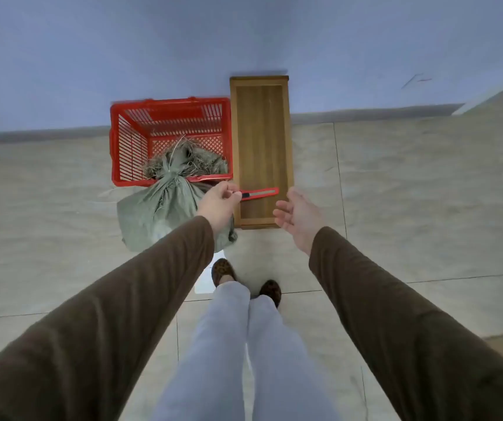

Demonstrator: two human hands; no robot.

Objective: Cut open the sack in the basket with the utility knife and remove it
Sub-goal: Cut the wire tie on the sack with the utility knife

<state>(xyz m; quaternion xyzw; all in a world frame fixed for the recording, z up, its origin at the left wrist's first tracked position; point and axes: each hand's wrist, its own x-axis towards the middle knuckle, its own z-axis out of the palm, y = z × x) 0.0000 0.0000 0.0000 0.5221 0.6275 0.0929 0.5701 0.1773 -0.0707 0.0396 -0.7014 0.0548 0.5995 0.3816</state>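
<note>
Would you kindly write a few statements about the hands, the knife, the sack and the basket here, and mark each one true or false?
1. The left hand pinches one end of the red utility knife. True.
2. The right hand grips the sack. False: it is open, palm showing, and holds nothing.
3. The green sack lies wholly inside the red basket. False: its tied neck hangs over the near rim and its bulk rests outside the basket.
4. The knife is over the wooden tray that stands to the right of the basket. True.
5. The basket holds only folded cloth. False: dry straw shows in it.
</note>
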